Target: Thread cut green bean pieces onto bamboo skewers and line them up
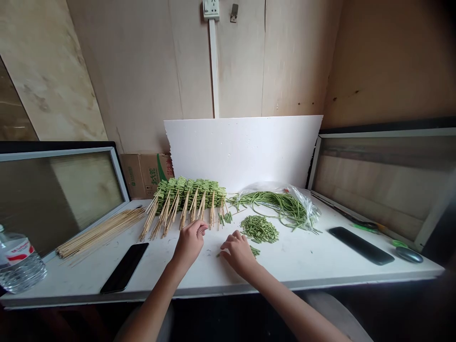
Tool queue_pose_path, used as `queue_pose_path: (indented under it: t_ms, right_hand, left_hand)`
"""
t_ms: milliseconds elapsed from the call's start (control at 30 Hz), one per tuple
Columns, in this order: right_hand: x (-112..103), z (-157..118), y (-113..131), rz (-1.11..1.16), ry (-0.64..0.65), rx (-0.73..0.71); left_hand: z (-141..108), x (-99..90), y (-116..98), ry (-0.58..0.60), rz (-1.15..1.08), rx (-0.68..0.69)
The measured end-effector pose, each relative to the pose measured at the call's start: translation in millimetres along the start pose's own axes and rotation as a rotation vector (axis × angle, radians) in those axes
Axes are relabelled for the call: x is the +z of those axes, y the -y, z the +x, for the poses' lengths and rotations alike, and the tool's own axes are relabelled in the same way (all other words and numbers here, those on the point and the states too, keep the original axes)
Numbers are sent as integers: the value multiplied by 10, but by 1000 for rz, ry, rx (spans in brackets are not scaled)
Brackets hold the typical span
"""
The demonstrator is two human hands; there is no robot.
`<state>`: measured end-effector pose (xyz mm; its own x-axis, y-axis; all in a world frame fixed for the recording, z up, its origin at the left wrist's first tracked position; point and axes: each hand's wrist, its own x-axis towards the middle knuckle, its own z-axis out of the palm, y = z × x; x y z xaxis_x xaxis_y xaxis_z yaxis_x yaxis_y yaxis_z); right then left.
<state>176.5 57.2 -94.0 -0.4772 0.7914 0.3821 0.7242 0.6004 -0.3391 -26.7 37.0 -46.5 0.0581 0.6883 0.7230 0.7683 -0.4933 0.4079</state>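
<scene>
Skewer (238, 213) of bean pieces (225, 218) (green), left hand (191, 236) pinching, right hand (238, 249) beside pile (259, 229)

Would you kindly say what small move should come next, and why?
Probably the right hand should take a piece from the small bean pile beside it, since the left hand seems to hold a bean skewer whose tip looks bare.

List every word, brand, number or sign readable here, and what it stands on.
Cardboard box, large green characters: one looks like "北"; the others are not clear enough to quote.
Same box, small green print on its left part: too small to read.
Same box, red print near its right edge: too small to read.
Bottle label, red lettering: too blurred to read.
</scene>
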Motion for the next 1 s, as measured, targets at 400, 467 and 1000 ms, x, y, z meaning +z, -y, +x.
queue_pose_path:
  t_ms: [400,467,1000]
  right_hand:
    - [-425,-23,-309,745,-167,250]
    - [-564,-64,-422,1025,-188,382]
    - [-750,-179,-513,1597,-389,445]
  left_hand:
    - [11,-51,-23,12,-64,-4]
    - [14,-51,-38,16,-78,-4]
    - [-55,23,-193,76,-114,34]
